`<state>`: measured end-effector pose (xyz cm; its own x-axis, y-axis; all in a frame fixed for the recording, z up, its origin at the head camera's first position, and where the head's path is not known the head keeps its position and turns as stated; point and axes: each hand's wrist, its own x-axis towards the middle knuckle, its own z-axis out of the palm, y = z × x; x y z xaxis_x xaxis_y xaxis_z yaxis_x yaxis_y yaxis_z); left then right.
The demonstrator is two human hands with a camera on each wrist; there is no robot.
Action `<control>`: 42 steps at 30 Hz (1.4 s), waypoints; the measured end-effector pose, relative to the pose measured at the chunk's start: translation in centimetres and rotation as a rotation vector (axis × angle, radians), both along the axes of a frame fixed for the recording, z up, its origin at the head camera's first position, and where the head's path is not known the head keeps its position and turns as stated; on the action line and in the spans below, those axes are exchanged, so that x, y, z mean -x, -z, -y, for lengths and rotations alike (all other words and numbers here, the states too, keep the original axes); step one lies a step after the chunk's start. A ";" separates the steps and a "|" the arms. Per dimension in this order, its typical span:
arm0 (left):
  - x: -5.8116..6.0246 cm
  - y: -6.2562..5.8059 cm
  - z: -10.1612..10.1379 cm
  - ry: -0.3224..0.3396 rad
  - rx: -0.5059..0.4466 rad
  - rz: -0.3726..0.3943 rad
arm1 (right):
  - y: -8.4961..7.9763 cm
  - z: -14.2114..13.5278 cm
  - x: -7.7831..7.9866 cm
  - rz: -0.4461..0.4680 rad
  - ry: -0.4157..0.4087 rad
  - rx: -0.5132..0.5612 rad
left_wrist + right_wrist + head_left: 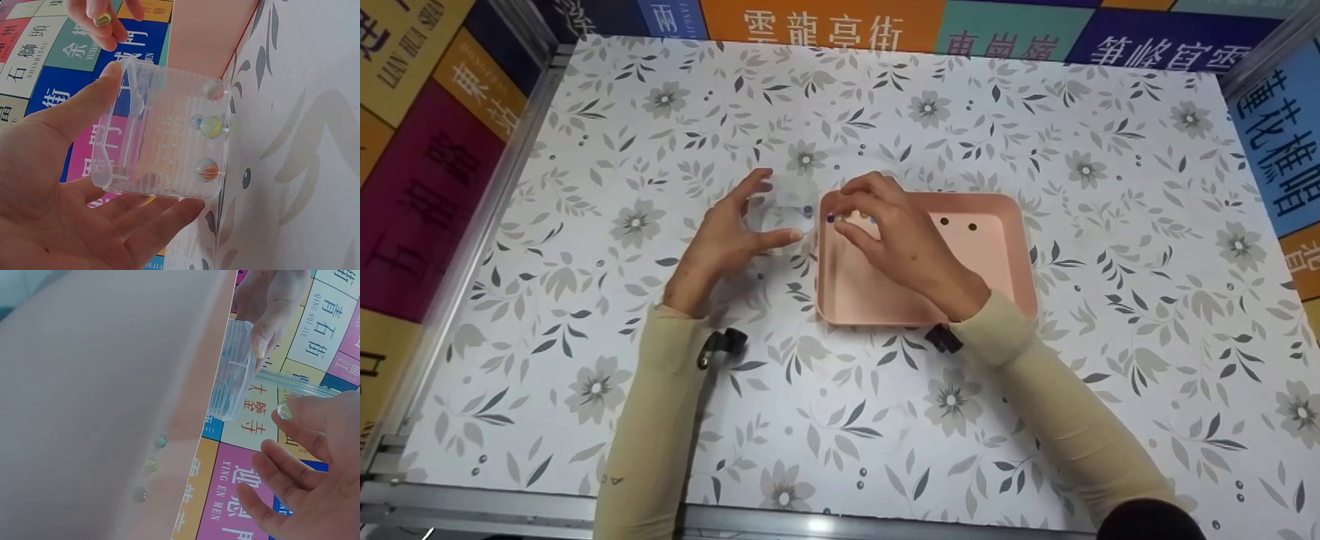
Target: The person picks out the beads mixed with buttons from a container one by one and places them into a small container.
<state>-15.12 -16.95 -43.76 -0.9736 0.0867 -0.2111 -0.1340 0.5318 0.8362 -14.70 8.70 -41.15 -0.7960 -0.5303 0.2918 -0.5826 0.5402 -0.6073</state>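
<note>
The right hand (894, 231) pinches a marble (284, 410) over the left end of the pink tray (1024, 262), with the clear box (169, 135), gripped by the left hand (726, 232), just left of that marble.

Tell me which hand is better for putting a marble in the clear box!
Probably the right hand: it pinches a marble near the clear box, while the left hand holds that box.
</note>
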 end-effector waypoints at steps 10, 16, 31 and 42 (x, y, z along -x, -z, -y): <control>0.0 0.0 0.0 0.003 -0.013 -0.010 | 0.3 0.8 0.1 0.003 -0.031 0.027; -0.1 0.1 0.2 0.005 -0.039 -0.021 | 0.3 1.2 0.2 0.010 -0.036 0.037; -0.2 0.3 0.2 0.004 -0.036 -0.019 | 0.6 2.0 0.3 0.051 -0.041 0.023; -0.1 0.0 0.1 0.013 -0.020 -0.016 | 0.8 2.4 0.5 0.078 -0.039 0.004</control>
<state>-15.06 -17.05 -43.77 -0.9757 0.1034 -0.1932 -0.1133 0.5163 0.8489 -15.16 6.25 -41.97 -0.7950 -0.5605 0.2319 -0.5540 0.5152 -0.6540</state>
